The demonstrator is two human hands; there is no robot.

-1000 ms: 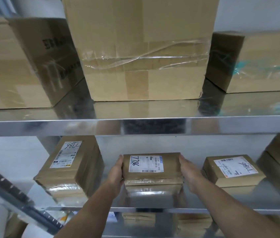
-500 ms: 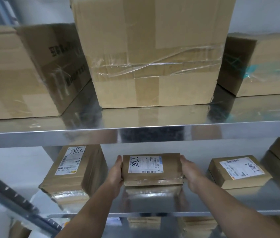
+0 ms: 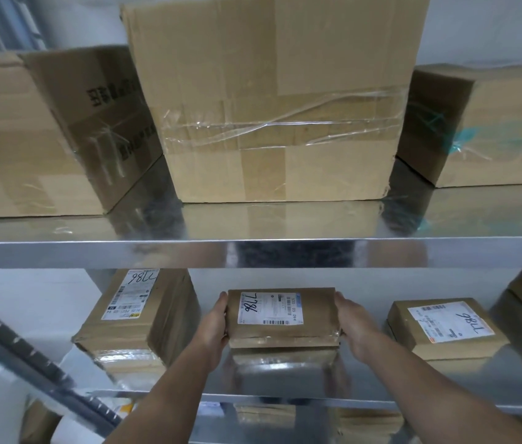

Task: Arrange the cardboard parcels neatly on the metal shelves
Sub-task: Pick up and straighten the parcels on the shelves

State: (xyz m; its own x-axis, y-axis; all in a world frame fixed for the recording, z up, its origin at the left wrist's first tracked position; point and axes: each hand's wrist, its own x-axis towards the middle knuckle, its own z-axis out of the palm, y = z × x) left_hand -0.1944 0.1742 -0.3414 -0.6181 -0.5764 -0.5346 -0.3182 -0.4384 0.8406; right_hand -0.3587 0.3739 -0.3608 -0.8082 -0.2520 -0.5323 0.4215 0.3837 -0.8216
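So, I have the small parcel (image 3: pixel 282 315) clamped end to end: left hand (image 3: pixel 213 328) on its left short side, right hand (image 3: pixel 354 328) on its right, my fingers (image 3: pixel 221 304) wrapped against the cardboard, grasping it from both sides. Two hands on opposite ends give me control of its angle, which is what squaring it up needs. The printed label faces up with the handwritten number readable, and I judge that is deliberate, since the neighbours show theirs the same way.

The parcel sits in the middle of the lower shelf (image 3: pixel 445 389), set back from the front lip. Its underside seems to meet its own reflection in the metal, so I take it to be down or barely off the shelf; I cannot tell which. To its left stands a taller parcel (image 3: pixel 137 318), turned a little askew. To its right lies a flat parcel (image 3: pixel 445 328), also slightly rotated. There is a gap on each side, so my knuckles have room.

Above, the upper shelf (image 3: pixel 93 254) carries three large boxes: a big taped box (image 3: pixel 269 100) in the centre, a printed box (image 3: pixel 45 133) angled at the left, and another box (image 3: pixel 483 123) at the right. The bright steel mirrors everything. A perforated upright (image 3: pixel 29 363) crosses the lower left, and more parcels show dimly on the shelf below – the wall behind is plain and pale.
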